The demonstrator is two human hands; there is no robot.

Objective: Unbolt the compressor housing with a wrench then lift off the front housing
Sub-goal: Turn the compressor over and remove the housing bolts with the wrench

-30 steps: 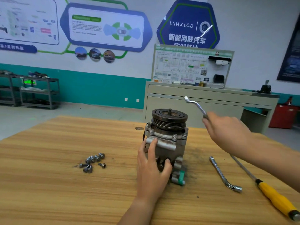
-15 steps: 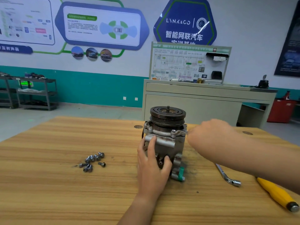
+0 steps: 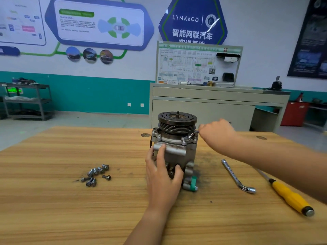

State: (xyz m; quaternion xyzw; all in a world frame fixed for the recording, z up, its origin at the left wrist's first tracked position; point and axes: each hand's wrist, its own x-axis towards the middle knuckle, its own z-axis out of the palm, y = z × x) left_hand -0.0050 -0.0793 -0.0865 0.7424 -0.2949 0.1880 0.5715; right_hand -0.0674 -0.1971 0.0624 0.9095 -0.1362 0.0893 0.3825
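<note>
Swung down from mid-air, the wrench [image 3: 192, 134] now sits on a flange bolt; loose bolts [image 3: 96, 175] lie left on the table [image 3: 53, 209], so several are out; the left hand [image 3: 161, 175] clasps the upright compressor [image 3: 177, 154] at table centre; its grimy grey front housing [image 3: 172, 139] remains seated under the dark pulley [image 3: 177, 119]; the right hand [image 3: 216, 133] grips the wrench.

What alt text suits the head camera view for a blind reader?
A person's left hand holds a compressor upright on a wooden table while the right hand holds a wrench near its top. Nearby lie loose bolts and a screwdriver.
</note>
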